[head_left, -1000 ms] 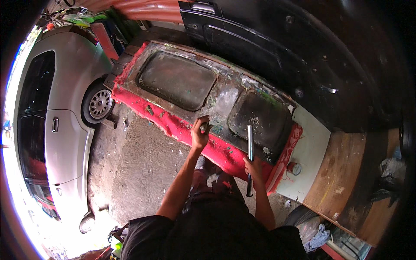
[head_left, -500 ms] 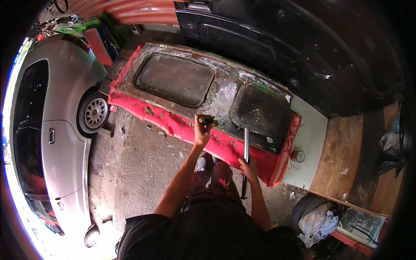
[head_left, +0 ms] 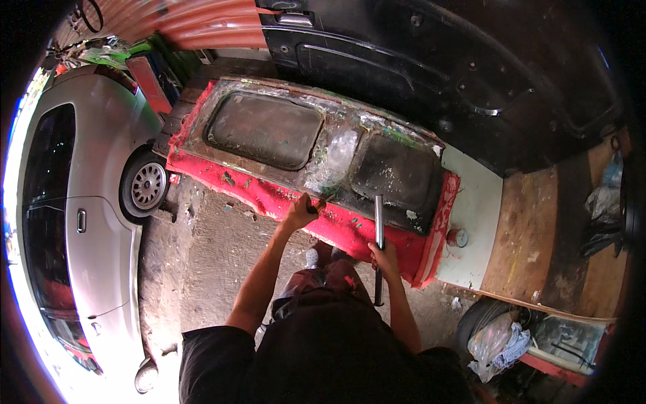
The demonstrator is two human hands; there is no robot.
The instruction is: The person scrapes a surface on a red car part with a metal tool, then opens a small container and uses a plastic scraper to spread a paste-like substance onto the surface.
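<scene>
My right hand [head_left: 385, 258] is closed round a straight metal bar [head_left: 379, 219], bright silver above the fist and black below it. The bar points away from me, its far end over the near edge of the worn metal panel [head_left: 342, 145]. My left hand [head_left: 299, 214] is closed above the red cloth [head_left: 262, 195], near the panel's front edge. Something small and dark shows at its fingers, mostly hidden. The panel has two wide recesses, patchy paint and loose flakes, and lies on the red cloth.
A silver car [head_left: 101, 175] stands at the left. A large black vehicle panel [head_left: 417, 74] rises behind the bench. A small round tin [head_left: 457, 237] sits on the pale board at the right. Below are a tyre [head_left: 481, 320] and plastic bags [head_left: 494, 343].
My left hand has come nearer to me and slightly left, turning so that the small dark object shows less. My right hand still grips the bar in nearly the same place.
</scene>
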